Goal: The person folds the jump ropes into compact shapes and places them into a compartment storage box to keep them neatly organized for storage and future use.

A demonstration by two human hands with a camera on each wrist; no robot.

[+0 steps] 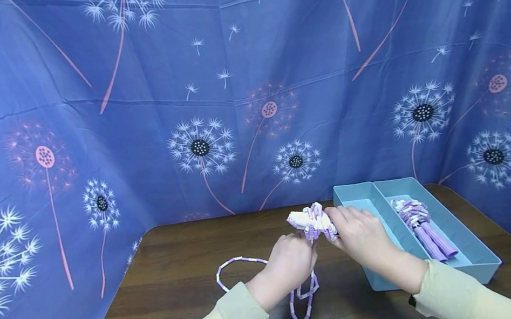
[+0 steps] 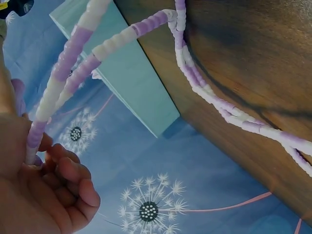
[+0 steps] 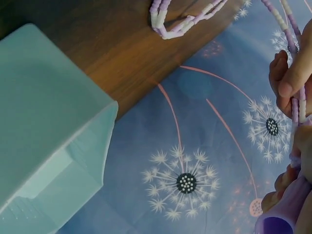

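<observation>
Nearest us, left of the blue tray (image 1: 379, 273), loops of the beaded rope (image 1: 305, 305) trail on the table (image 1: 179, 279). Just above them our left hand (image 1: 290, 263) pinches its strands, fingers curled. Beside it, touching the tray's rim, our right hand (image 1: 361, 234) grips the rope's bundled coil. Farther, inside the tray, lies a second rope (image 1: 422, 226).

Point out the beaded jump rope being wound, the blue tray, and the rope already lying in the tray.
beaded rope (image 1: 312, 221), head view, on the wound bundle between the hands.
blue tray (image 1: 483, 262), head view, on its near right rim.
stored rope (image 1: 430, 236), head view, on its purple handles.
</observation>
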